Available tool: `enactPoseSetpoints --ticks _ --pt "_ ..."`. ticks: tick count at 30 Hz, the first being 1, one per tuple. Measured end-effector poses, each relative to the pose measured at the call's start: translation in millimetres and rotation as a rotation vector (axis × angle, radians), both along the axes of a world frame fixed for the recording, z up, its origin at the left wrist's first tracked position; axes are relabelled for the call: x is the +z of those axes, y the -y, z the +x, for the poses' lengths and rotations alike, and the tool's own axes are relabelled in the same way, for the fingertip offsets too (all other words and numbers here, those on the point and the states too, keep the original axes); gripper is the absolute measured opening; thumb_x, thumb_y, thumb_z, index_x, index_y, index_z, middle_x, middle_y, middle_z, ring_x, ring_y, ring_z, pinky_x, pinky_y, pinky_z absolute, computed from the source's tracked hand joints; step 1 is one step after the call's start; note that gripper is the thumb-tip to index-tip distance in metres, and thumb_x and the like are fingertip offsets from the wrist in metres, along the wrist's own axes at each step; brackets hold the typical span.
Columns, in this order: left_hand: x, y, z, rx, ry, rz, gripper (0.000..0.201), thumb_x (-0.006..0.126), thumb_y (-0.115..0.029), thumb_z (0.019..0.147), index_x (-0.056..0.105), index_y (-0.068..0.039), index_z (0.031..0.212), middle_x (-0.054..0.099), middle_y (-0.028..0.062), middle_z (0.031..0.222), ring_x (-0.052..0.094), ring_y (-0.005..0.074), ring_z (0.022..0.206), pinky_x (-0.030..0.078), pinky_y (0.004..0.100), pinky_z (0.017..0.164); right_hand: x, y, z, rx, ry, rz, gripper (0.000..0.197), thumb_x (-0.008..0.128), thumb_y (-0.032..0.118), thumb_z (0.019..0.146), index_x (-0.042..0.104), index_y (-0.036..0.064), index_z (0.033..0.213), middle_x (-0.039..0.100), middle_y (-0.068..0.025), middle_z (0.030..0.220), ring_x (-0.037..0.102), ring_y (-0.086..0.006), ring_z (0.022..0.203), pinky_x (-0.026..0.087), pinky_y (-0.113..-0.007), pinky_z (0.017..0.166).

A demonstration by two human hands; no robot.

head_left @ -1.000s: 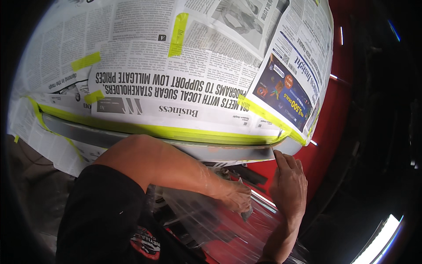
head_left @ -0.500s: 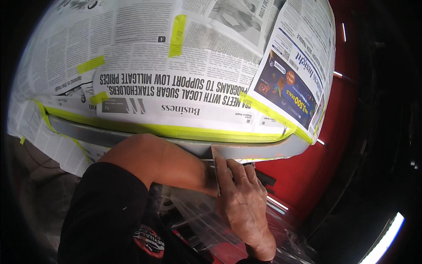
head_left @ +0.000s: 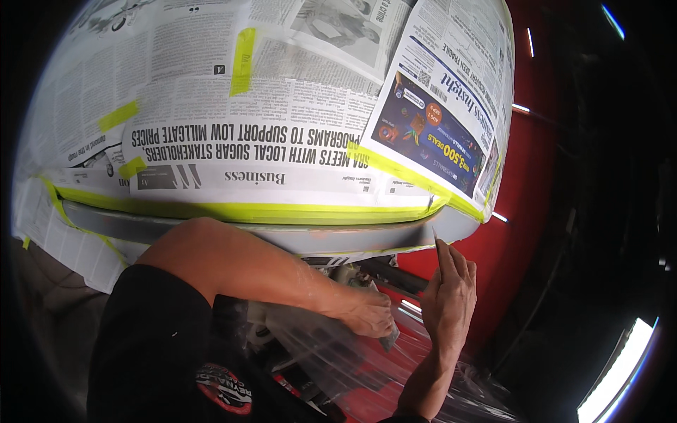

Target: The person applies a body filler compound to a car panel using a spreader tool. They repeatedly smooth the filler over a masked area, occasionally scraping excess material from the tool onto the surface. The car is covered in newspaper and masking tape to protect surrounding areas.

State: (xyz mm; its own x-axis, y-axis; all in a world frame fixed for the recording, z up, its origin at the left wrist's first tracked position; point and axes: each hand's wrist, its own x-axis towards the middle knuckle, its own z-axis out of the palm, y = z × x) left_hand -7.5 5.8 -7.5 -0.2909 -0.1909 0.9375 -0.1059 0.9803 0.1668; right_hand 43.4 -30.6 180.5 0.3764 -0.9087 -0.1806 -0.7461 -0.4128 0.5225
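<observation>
A curved grey-primed panel edge runs below a newspaper-covered vehicle surface, with faint reddish patches along it. My right hand is closed on a thin flat spreader-like piece, seen nearly edge-on. Its tip meets or nearly meets the right part of the grey edge; its exact kind is unclear. Lower and to the left, my left hand is closed around a flat grey piece, held below the panel. Part of that piece is hidden by the fingers.
Newspaper sheets cover the panel above, held by yellow masking tape. Red bodywork lies to the right. Clear plastic film hangs beneath my hands. A bright lamp glows at lower right.
My right hand has moved right along the grey edge. My left hand, earlier hidden behind the right, now shows apart from it with the flat grey piece. The view has shifted somewhat rightward.
</observation>
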Motion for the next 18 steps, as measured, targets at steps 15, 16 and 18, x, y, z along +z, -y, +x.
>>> enactPoseSetpoints --ticks 15,16,18 --pt "5.7 -0.8 12.2 -0.089 0.197 0.100 0.021 0.056 -0.020 0.080 0.060 -0.006 0.095 0.063 0.0064 0.074 0.064 0.0211 0.062 0.049 0.0346 0.054 -11.1 -18.2 -8.5 0.027 0.240 0.101 0.060 0.053 -0.010 0.075 0.056 0.0025 0.135 0.060 -0.0172 0.122 0.056 -0.0334 0.101 0.048 -0.043 0.091" --pt "5.2 -0.6 8.7 -0.058 0.171 0.063 0.022 0.056 -0.021 0.080 0.060 -0.005 0.095 0.063 0.0064 0.073 0.064 0.0210 0.062 0.049 0.0341 0.054 -6.6 -12.0 -15.1 0.006 0.254 0.031 0.055 0.051 -0.009 0.080 0.057 0.0017 0.133 0.060 -0.0185 0.124 0.057 -0.0348 0.103 0.047 -0.044 0.092" --pt "-0.1 -2.7 -2.2 0.002 0.121 -0.012 0.024 0.055 -0.022 0.081 0.060 -0.003 0.095 0.063 0.0064 0.073 0.065 0.0210 0.062 0.049 0.0332 0.054 -5.0 6.1 -36.0 -0.017 0.248 -0.027 0.051 0.050 -0.008 0.082 0.057 0.0010 0.132 0.061 -0.0197 0.125 0.057 -0.0362 0.105 0.047 -0.045 0.093"
